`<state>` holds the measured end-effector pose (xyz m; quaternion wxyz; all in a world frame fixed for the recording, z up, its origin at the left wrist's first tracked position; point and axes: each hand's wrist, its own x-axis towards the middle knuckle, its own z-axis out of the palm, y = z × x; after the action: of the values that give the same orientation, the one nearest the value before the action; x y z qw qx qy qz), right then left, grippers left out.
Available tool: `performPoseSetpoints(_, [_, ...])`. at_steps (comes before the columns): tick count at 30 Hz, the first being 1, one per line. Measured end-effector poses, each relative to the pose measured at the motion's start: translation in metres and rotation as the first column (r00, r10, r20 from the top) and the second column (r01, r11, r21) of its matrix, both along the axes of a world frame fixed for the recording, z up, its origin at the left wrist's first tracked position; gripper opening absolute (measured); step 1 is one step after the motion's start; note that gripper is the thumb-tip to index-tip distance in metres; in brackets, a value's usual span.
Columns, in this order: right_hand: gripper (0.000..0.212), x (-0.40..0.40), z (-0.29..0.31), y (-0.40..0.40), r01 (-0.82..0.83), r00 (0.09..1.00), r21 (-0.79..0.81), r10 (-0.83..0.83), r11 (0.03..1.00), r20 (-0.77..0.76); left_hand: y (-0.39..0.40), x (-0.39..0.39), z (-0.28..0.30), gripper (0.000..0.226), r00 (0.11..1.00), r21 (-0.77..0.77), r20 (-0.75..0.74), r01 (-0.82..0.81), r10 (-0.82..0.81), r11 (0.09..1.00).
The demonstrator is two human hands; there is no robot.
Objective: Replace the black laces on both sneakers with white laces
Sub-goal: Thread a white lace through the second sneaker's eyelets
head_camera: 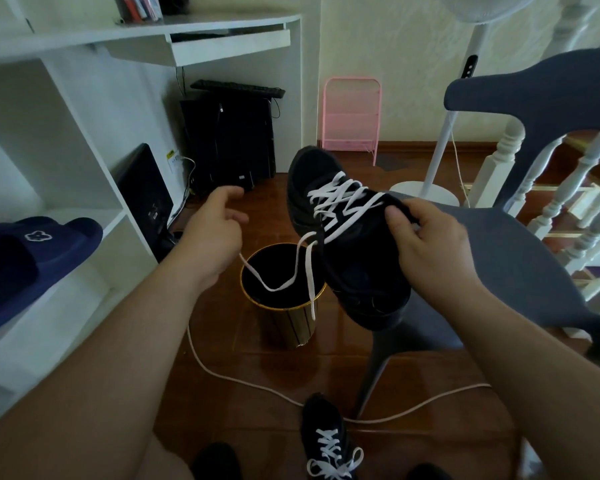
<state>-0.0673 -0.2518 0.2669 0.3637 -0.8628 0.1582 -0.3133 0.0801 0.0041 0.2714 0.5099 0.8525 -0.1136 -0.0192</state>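
Observation:
A black sneaker (354, 278) hangs in the air at the middle of the view, toe pointing away, threaded with a white lace (340, 202). My right hand (426, 244) grips the sneaker's tongue and upper edge. Two loose lace ends (291, 278) dangle from its left side over a bin. My left hand (215, 237) holds the tip of one loose end, pulled out to the left. A second black sneaker (326, 438) with white laces stands on the floor at the bottom.
A gold-rimmed bin (288, 320) stands on the wooden floor below the sneaker. A blue-grey chair (520, 258) is right of it. A white cable (243, 379) crosses the floor. White shelves (49, 306) with a navy slipper (25, 258) are at left.

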Motion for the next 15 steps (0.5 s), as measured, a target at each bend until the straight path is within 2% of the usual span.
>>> performPoseSetpoints(2, [0.017, 0.004, -0.003, 0.002, -0.053, 0.998, 0.218, 0.058, 0.975, -0.018, -0.006, -0.007, 0.006, 0.07, 0.998, -0.071, 0.021, 0.06, -0.059, 0.996])
performPoseSetpoints(5, [0.018, 0.007, -0.009, 0.008, -0.113, 0.986, 0.521, 0.16, 0.846, -0.045, -0.01, -0.018, 0.013, 0.077, 0.979, -0.136, 0.142, 0.163, -0.144, 0.977])
performPoseSetpoints(8, [0.012, 0.006, -0.011, 0.017, -0.168, 0.974, 0.62, 0.226, 0.767, -0.016, -0.017, -0.028, 0.02, 0.081, 0.958, -0.234, 0.246, 0.208, -0.149, 0.95])
performPoseSetpoints(11, [0.009, 0.005, -0.011, 0.026, -0.203, 0.958, 0.685, 0.288, 0.699, -0.01, -0.024, -0.037, 0.026, 0.048, 0.961, -0.337, 0.244, 0.209, -0.13, 0.918])
performPoseSetpoints(13, [0.008, 0.004, -0.009, 0.031, -0.231, 0.939, 0.722, 0.344, 0.652, -0.01, -0.028, -0.044, 0.027, 0.028, 0.955, -0.305, 0.256, 0.227, -0.15, 0.925])
performPoseSetpoints(15, [0.007, 0.004, -0.007, 0.035, -0.252, 0.926, 0.753, 0.377, 0.607, 0.006, -0.032, -0.049, 0.026, 0.028, 0.939, -0.248, 0.281, 0.271, -0.199, 0.93])
